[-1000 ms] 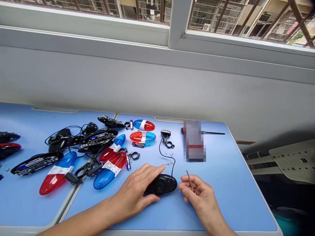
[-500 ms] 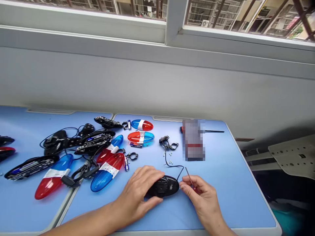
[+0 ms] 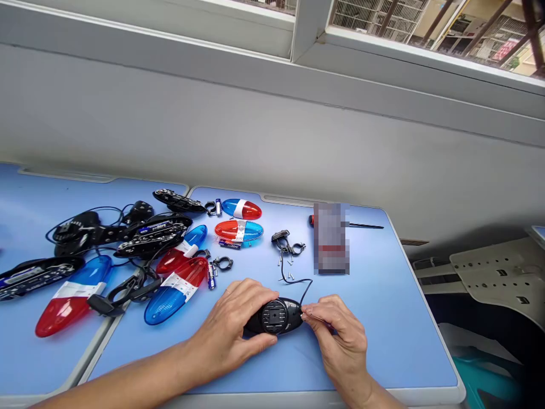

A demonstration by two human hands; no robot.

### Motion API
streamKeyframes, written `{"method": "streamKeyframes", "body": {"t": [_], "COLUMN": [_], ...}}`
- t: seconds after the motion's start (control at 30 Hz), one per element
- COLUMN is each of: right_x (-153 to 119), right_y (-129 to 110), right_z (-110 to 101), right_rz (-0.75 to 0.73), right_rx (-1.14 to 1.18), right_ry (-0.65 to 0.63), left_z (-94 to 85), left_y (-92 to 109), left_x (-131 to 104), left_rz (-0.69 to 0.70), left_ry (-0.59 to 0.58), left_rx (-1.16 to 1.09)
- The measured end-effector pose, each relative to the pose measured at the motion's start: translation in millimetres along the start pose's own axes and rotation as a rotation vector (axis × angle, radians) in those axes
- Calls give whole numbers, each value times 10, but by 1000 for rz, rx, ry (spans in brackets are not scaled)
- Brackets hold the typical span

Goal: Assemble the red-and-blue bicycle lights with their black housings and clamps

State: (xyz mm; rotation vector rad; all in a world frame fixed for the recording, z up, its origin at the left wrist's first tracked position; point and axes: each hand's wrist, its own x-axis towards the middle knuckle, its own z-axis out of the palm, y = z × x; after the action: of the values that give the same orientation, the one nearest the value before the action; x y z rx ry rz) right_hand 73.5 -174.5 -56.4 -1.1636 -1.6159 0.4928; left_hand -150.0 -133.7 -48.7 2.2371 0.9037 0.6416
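My left hand (image 3: 236, 321) is closed round the left end of a black oval light housing (image 3: 293, 318), which has a round ridged disc on its top face. In my right hand (image 3: 343, 335) is a thin screwdriver (image 3: 317, 318), mostly hidden by the fingers. Those fingertips touch the right end of the housing, where a black cable (image 3: 307, 291) comes out. The cable leads to a black clamp mount (image 3: 281, 241). Several small screws (image 3: 290, 276) lie below that mount.
A pixelated dark block (image 3: 331, 238) stands right of the mount, beside a black rod (image 3: 366, 225). To the left lie several red-and-blue lenses (image 3: 174, 289), black circuit-board housings (image 3: 155, 236), batteries (image 3: 212, 275) and clamp rings (image 3: 222, 263). A folding chair (image 3: 489, 272) is past the table's right edge.
My right hand has come left to the end of the housing. The screwdriver has swung from sticking upward to lying nearly flat. The housing is tipped, showing more of its disc.
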Motion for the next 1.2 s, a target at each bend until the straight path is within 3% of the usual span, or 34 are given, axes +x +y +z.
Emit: {"method": "streamKeyframes", "body": {"t": [0.2, 0.47, 0.67, 0.83, 0.93, 1.07, 1.13, 1.2], "right_x": [31, 23, -21, 94, 142, 214, 276, 354], "right_y": [-24, -121, -167, -159, -180, -381, -512, -596], "right_z": [-13, -109, -192, -296, -490, -767, -860, -916], "right_rz": [-89, -371, -422, -330, -125, 182, 199, 76], "right_rx": [-103, -309, -381, -356, -535, -708, -688, -689], "right_ry": [-57, -181, -288, -297, -353, -577, -672, -739], "left_z": [-38, -77, -80, -78, -85, -98, -106, -113], "left_y": [37, 33, 21, 8, -1, 1, 7, 15], "left_x": [27, 36, 40, 23, 25, 28, 30, 38], "left_rz": [-45, -82, -73, -62, -60, -57, -52, -51], "left_ry": [-25, -31, -38, -42, -55, -63, -62, -66], "left_rx": [-25, -36, -24, -20, -22, -22, -21, -17]}}
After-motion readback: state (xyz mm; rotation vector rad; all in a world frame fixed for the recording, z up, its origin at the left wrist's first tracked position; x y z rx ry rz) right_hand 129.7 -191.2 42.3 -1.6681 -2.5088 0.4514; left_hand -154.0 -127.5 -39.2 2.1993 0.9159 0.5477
